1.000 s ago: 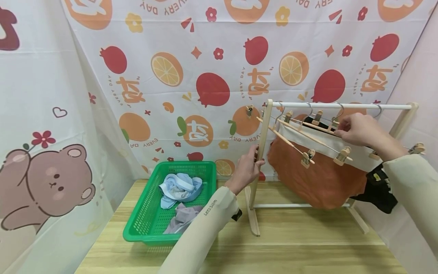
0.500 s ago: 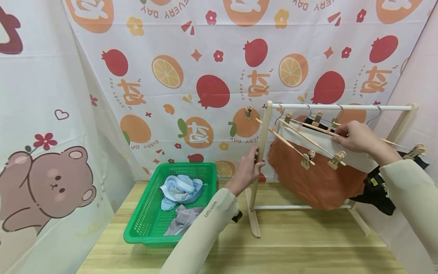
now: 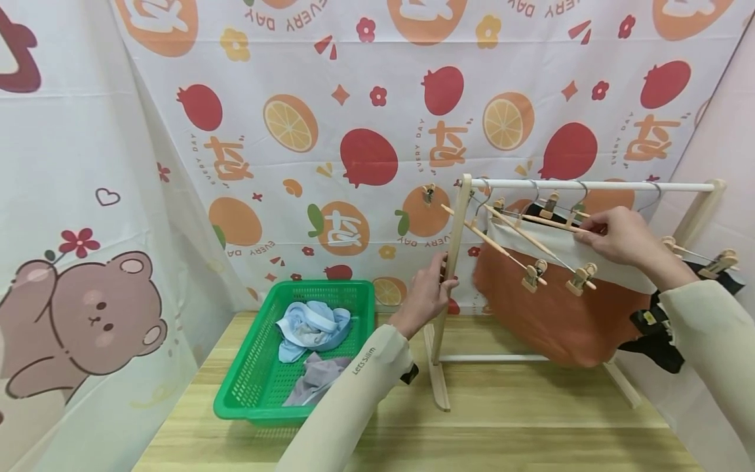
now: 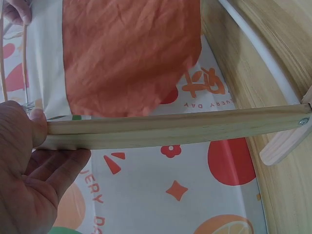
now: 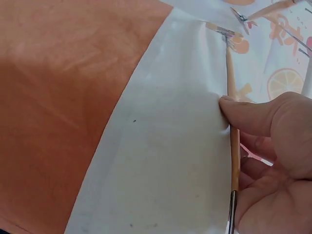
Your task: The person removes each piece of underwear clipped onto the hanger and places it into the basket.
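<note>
My left hand grips the near wooden post of a small clothes rack. In the left wrist view its thumb lies on one side of the post and its fingers on the other. With my right hand I pinch the wooden bar of a clip hanger, near its middle, at the white waistband of an orange garment. The thumb presses the waistband's top edge; the other fingers are behind the bar. The garment hangs below, partly hidden by other hangers and my right arm.
Bare clip hangers hang at the rail's left end. Black garments hang behind and right of the orange one. A green basket holds light-blue cloth and greyish-purple cloth. Patterned curtains enclose the wooden table.
My right hand has come down slightly, still at the hanger bar. The orange garment has shifted a little to the right, and nearby hangers have swung. My left hand stays on the post.
</note>
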Tool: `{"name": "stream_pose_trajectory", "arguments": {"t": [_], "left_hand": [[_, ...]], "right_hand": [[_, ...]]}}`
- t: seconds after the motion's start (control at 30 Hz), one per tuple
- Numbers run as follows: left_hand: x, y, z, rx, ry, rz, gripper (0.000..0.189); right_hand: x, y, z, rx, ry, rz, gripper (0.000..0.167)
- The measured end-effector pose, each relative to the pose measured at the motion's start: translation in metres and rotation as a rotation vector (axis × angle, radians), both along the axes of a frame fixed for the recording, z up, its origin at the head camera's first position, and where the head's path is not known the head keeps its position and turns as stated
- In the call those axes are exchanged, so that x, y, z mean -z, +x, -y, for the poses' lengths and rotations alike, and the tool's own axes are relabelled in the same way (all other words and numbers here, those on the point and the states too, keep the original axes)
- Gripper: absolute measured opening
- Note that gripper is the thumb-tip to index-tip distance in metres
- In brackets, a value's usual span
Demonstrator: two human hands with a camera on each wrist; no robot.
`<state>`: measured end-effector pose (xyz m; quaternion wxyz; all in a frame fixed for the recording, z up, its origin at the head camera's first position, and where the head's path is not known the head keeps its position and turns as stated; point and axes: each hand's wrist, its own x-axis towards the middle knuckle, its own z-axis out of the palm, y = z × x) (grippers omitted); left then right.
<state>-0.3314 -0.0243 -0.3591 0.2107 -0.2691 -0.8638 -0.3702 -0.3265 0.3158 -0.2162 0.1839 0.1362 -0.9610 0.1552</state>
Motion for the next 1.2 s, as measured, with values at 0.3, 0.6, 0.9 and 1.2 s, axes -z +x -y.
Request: {"name": "stream_pose_trajectory", "arguments": {"t": [0.3,0.6,0.9,1.2], "left_hand": [[0.001,-0.001,0.000,-0.003,0.005,0.004,0.041],[0.001,-0.002,0.000,0.001,0.014,0.004,0.043],[-0.001,-0.002,0.000,0.006,0.005,-0.003,0.043],[-0.001,0.000,0.000,-0.003,-0.001,0.016,0.043]], "right_hand": [[-0.007,0.005,-0.006,0.009,-0.022,-0.015,0.025],[-0.018,0.015,-0.012,0.015,-0.046,-0.016,0.028],[-0.012,0.030,-0.020,0.017,-0.015,-0.073,0.024],[0.012,0.045,-0.029,0.028,0.026,-0.069,0.018]]}}
